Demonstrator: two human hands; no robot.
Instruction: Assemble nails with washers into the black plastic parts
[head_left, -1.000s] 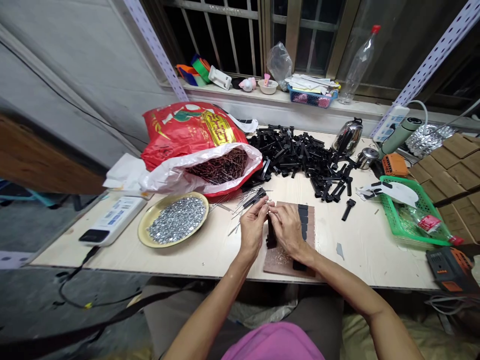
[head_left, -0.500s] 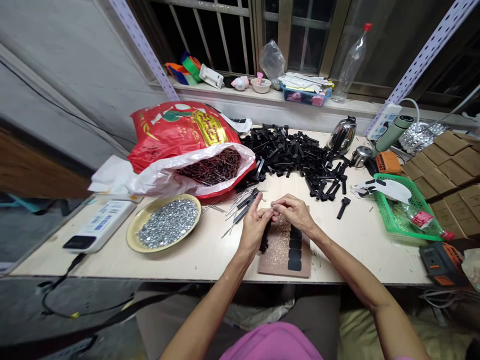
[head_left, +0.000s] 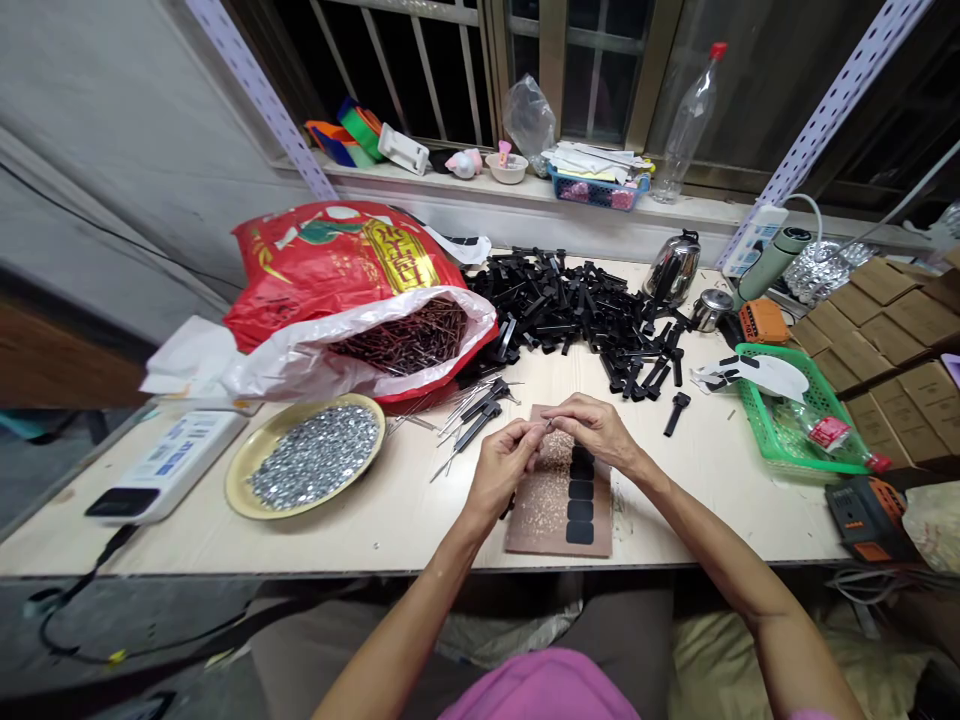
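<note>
My left hand and my right hand meet over the upper part of a brown speckled board. Both are closed, fingertips pinched together around something thin and small that I cannot make out. The end of a dark piece shows below my left palm; the rest is hidden by the hand. Black rounded patches run in a column along the board's right side. Left of my hands lie several black T-headed plastic parts and thin metal rods.
A dish of small silvery pieces stands at left, before a red bag of brownish rods. A heap of black parts lies behind my hands. At right are a green basket, a cordless-tool battery and cardboard boxes.
My left fingers have closed in; the index finger stuck up before. The dark piece under my left hand is now mostly out of sight. The view has shifted slightly.
</note>
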